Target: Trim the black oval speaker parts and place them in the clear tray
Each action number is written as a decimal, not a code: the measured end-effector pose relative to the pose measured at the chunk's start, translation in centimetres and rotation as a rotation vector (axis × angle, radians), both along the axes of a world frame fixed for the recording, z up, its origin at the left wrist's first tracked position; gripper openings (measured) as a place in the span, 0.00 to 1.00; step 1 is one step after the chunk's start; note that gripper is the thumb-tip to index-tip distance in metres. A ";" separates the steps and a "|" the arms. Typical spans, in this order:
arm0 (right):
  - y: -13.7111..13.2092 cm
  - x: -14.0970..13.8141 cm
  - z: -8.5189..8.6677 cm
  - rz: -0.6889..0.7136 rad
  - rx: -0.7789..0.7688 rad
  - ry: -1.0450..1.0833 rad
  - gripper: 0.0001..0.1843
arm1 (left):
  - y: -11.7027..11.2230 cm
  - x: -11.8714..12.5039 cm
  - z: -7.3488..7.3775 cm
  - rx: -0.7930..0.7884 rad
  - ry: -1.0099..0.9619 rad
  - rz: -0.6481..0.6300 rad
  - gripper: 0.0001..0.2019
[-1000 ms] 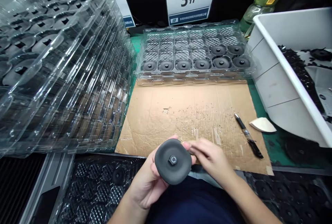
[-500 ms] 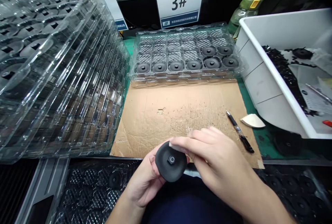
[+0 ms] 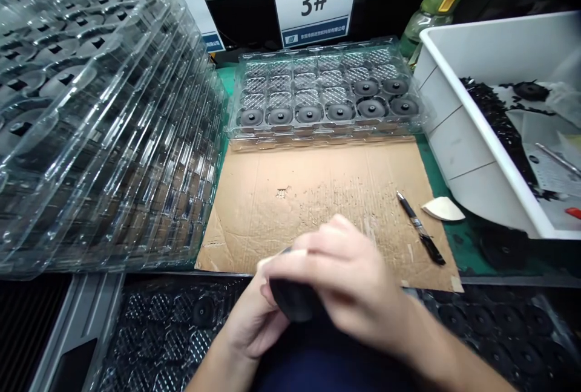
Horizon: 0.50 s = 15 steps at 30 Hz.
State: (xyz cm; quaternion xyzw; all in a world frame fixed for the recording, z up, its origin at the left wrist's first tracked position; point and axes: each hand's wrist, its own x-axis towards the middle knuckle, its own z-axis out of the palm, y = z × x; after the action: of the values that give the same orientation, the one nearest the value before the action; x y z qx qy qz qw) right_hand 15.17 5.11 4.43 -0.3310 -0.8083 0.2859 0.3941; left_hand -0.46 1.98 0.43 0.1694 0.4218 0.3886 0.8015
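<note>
A round black disc-shaped part [image 3: 293, 300] is in my left hand [image 3: 254, 313], whose fingers are closed around its left side and underside. My right hand [image 3: 345, 277] is smeared by motion. Its curled fingers lie across the disc's upper edge and cover the centre, and its fingertips meet my left hand near the rim. I cannot tell whether a small pale thing sits at those fingertips. Both hands are at the front edge of a cardboard sheet [image 3: 254, 210], above my lap.
Behind the cardboard stands a clear tray [image 3: 331, 132] with several black discs. Stacked clear trays [image 3: 149, 138] rise at the left. A pen [image 3: 420, 228], a cream wedge [image 3: 443, 209], a white bin [image 3: 481, 168] of black scraps and a green bottle [image 3: 429, 14] are at the right.
My right hand has moved left and over the disc, hiding its centre hub. The disc has tilted, showing less of its face. My left hand keeps its hold.
</note>
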 end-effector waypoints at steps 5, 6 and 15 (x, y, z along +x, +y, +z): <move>-0.5 2.4 -5.8 -0.256 -0.380 -0.041 0.13 | -0.1 -1.2 -0.1 -0.049 -0.240 0.054 0.28; -0.9 2.5 -7.3 -0.258 -0.421 -0.063 0.13 | -0.1 -1.3 0.0 -0.059 -0.260 0.065 0.27; -2.0 1.5 -4.7 -0.362 -0.390 0.002 0.12 | 0.0 -0.2 0.3 -0.071 -0.266 0.093 0.28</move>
State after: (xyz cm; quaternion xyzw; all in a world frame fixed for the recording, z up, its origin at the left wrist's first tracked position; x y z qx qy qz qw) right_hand 16.69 3.12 -0.23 -0.5396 -0.6653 0.3613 0.3684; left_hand -0.67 2.02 0.72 0.0682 0.3326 0.4293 0.8369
